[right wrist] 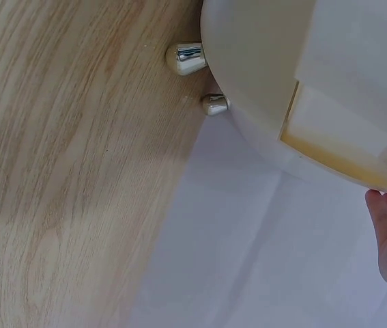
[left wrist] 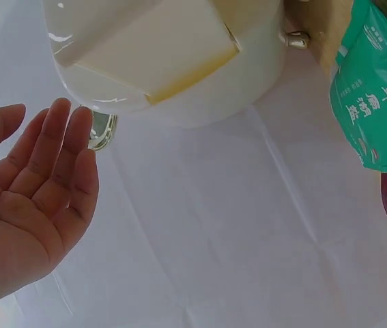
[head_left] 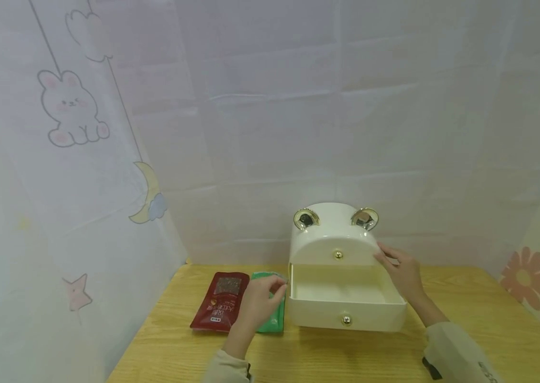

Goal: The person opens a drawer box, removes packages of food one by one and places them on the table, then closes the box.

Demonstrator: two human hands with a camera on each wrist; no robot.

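A nook screened by pale hanging sheets (head_left: 275,133), creased along fold lines and printed with a nursery-style bunny (head_left: 71,109), a moon (head_left: 149,191) and a flower (head_left: 530,277), around a wood-grain worktop (head_left: 165,351); whether home or studio, I cannot tell.

A cabinet (head_left: 315,247) stands on the table (head_left: 169,351), a cloth (head_left: 270,133) behind it; just left lies one pouch (head_left: 273,318); farther left lies a second pouch (head_left: 219,304).
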